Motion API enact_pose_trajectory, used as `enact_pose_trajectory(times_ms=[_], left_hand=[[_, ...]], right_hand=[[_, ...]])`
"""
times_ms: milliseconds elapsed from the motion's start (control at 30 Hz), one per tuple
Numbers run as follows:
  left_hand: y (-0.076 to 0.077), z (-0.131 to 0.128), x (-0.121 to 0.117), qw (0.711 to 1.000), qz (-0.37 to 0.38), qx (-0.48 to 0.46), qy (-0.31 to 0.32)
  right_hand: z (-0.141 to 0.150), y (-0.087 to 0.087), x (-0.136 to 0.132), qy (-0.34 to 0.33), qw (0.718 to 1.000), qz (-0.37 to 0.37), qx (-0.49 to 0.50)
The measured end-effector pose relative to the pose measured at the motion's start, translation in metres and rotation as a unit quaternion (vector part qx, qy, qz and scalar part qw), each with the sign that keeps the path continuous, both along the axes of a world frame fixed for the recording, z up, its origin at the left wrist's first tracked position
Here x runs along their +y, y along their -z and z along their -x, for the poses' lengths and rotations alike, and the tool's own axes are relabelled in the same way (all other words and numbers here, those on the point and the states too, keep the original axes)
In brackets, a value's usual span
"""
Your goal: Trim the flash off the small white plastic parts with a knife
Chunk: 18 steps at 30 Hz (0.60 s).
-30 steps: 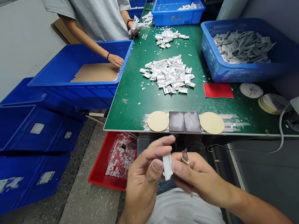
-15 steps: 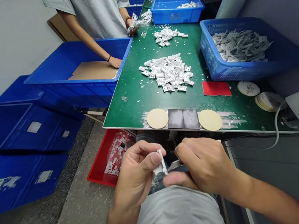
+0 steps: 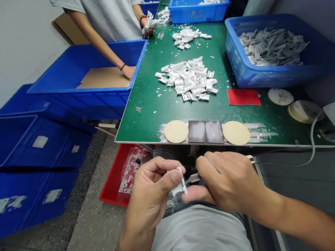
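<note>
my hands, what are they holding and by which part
Left hand: white part, pinched near its upper end. Right hand: blade-like tool; its gripped portion is hidden.

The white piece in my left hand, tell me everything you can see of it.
The white piece looks like plastic, with a narrow ridge along one side. Your left hand pinches it, tilted, near the green table; the fingers hide part. Your right hand holds a thin tool at the ridged side, thumb near the lower end; contact is unclear.
</note>
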<state>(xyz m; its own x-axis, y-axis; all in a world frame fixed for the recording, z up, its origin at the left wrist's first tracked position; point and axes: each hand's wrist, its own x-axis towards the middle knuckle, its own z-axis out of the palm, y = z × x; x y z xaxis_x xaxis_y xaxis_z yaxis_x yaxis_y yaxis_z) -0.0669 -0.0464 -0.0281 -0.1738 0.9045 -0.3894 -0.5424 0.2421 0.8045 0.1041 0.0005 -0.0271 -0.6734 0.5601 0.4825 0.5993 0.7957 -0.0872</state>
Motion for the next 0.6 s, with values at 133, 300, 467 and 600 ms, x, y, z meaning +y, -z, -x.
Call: enact_pose_trajectory(times_ms=[133,300,467,600], left_hand=[[0.000,-0.002,0.001,1.000,-0.002,0.013,0.000],[0.000,-0.004,0.001,1.000,-0.008,0.020,0.002],[0.003,-0.005,0.001,1.000,-0.007,0.027,0.000],[0.004,-0.010,-0.003,0.999,-0.007,0.049,0.005]], right_hand=[[-0.002,0.002,0.001,-0.004,1.000,0.003,-0.009],[-0.004,0.002,0.002,-0.008,1.000,0.003,-0.006],[-0.008,0.005,0.001,-0.009,1.000,-0.006,0.003],[-0.011,0.011,0.001,-0.011,1.000,0.004,0.020]])
